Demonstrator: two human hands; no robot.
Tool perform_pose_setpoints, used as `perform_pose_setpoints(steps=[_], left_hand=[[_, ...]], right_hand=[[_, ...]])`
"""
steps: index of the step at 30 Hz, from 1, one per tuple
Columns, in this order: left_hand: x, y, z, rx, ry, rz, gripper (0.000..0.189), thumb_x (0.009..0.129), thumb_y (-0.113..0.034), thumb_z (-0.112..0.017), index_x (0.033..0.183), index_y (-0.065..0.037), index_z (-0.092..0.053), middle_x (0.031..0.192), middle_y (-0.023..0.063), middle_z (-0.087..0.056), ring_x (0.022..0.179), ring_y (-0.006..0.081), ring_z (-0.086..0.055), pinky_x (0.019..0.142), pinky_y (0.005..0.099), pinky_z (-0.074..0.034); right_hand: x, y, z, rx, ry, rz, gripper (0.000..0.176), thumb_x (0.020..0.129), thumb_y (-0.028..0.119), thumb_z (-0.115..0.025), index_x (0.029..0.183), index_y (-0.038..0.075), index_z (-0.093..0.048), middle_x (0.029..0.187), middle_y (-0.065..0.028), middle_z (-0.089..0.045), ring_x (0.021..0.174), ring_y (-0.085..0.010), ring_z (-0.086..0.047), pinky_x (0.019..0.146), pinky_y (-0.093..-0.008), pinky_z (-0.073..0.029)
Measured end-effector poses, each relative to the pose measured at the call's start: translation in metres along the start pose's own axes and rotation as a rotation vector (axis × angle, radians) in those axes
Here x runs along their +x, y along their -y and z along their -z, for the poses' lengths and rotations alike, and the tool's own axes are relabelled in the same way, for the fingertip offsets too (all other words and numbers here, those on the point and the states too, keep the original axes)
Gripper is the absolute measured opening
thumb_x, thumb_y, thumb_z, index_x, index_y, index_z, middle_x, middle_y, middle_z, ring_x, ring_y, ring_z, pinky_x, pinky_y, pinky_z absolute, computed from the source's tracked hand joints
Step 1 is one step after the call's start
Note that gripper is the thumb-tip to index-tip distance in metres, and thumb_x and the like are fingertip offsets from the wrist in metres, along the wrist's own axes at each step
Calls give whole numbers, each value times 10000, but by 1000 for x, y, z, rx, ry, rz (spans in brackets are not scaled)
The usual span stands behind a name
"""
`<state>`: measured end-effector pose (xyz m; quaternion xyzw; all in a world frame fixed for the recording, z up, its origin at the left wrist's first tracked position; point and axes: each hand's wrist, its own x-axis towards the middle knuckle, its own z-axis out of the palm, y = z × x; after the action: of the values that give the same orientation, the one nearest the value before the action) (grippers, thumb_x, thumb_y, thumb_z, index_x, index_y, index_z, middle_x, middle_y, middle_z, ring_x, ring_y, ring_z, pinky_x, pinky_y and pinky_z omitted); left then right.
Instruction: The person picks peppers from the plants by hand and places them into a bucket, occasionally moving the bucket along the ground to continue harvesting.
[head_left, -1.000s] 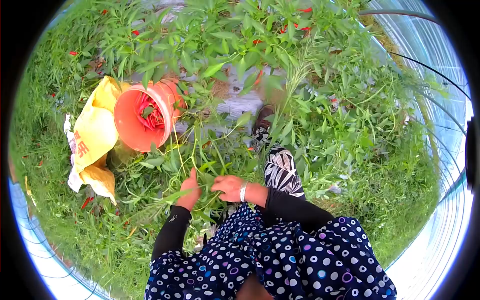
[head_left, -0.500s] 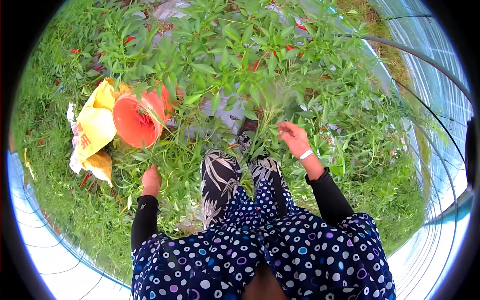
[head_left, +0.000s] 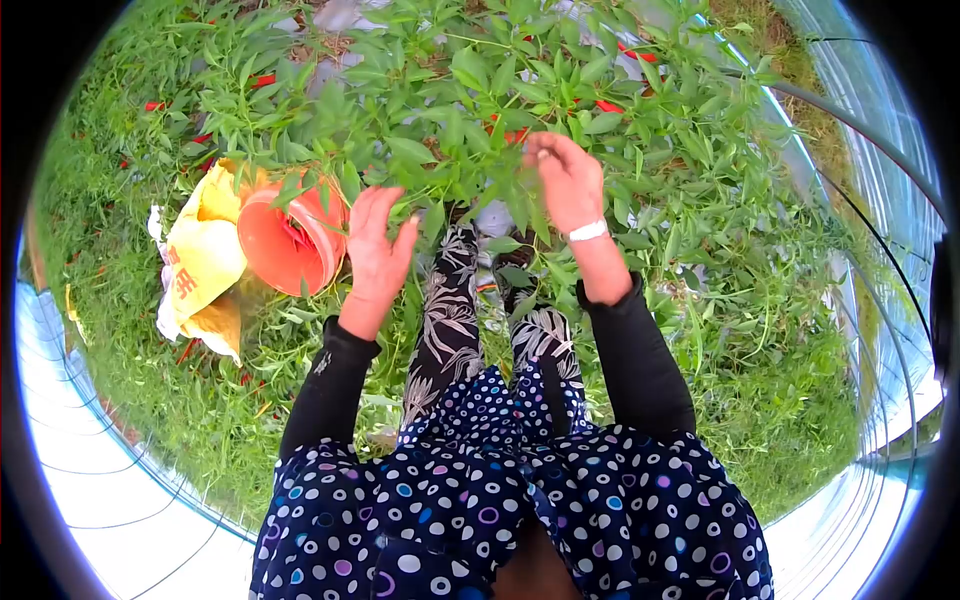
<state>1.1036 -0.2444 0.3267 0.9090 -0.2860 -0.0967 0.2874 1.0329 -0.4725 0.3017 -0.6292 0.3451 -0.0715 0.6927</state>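
Note:
My left hand (head_left: 378,248) is raised over the pepper plants, its fingers stretched and the thumb apart, holding nothing. It is just right of an orange-red bucket (head_left: 262,245) that lies tilted with its mouth toward me and several red chili peppers (head_left: 297,233) inside. My right hand (head_left: 570,188) reaches into the leaves of a chili plant (head_left: 465,130), fingers loosely bent and slightly blurred, with nothing visible in them. Close to its fingertips hang red chili peppers (head_left: 514,135), partly hidden by leaves.
A yellow sack (head_left: 207,255) with red lettering lies left of the bucket. More red chilies (head_left: 610,106) show among the foliage. Pale ground sheeting (head_left: 494,218) shows between the plants near my feet. Dark curved pipes (head_left: 860,125) and blue-white plastic film (head_left: 850,80) border the right side.
Both hands have moved forward, away from my body. My left hand has risen from low beside the bucket and spread its fingers; my right hand has come up to the chili plant's leaves.

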Motion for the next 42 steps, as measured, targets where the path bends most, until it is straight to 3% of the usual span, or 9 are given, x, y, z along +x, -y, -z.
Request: perform_pose_setpoints(steps=[6,9,11,16,21,23,27,33,42], left_hand=[[21,6,-95,-265,513,333,440,719,-143,-601,1117,-13,-466,821,208,-583,794,370,-558,728,401,-452],[-18,4,-96,-452,516,388,359,740,-63,-542,1096,-53,-497,767,195,-594,742,347,-581,661,377,-467],[-39,21,-96,-532,489,410,310,748,-48,-525,1058,-44,-523,746,188,-594,704,340,-584,636,356,-471],[-30,38,-68,-623,545,464,264,764,-25,-519,1028,-25,-539,783,155,-609,709,253,-596,655,307,-476],[-11,43,-53,-872,525,637,265,788,-68,-542,1050,-25,-539,812,91,-620,718,139,-585,689,266,-476],[-3,47,-48,-1221,348,801,269,803,-35,-524,1070,-9,-523,853,79,-612,760,134,-578,699,249,-472],[1,67,-32,-1134,294,969,266,801,-16,-529,1066,-7,-533,847,60,-601,739,108,-565,672,225,-466],[-18,55,-44,-1091,344,1155,182,789,-28,-547,967,-4,-577,811,30,-597,683,95,-556,635,220,-463],[-23,-74,-83,-1336,701,1116,237,791,-84,-583,1012,2,-586,853,25,-612,752,101,-568,679,230,-456]], right_hand=[[90,-97,-23,-1383,479,98,263,771,228,-535,968,79,-623,1020,-142,-593,885,-308,-582,775,-375,-462],[84,-172,-14,-1336,517,138,357,721,302,-603,997,76,-610,1013,-151,-593,900,-308,-578,776,-362,-463],[82,-217,-6,-748,440,-519,451,671,364,-653,1022,86,-599,1002,-154,-595,910,-305,-575,779,-370,-459],[51,-200,1,-1031,585,123,364,822,274,-523,1130,80,-526,1019,-125,-591,880,-213,-571,727,-320,-447],[50,-202,-16,-939,215,73,361,825,253,-527,1137,72,-523,1073,-118,-571,938,-189,-553,744,-314,-448],[31,-98,-37,570,-157,-612,367,821,223,-532,1142,46,-512,1068,-97,-577,928,-185,-562,754,-315,-455],[12,-57,-9,851,-274,-727,317,766,145,-490,1053,23,-545,960,-88,-597,857,-237,-579,746,-360,-473],[21,-48,49,441,-542,-442,324,720,-1,-555,1039,-47,-527,943,-79,-586,824,-155,-523,701,-265,-421],[9,32,107,71,-225,-331,261,734,-56,-551,991,-10,-562,812,-15,-568,581,-50,-458,525,-179,-376]])
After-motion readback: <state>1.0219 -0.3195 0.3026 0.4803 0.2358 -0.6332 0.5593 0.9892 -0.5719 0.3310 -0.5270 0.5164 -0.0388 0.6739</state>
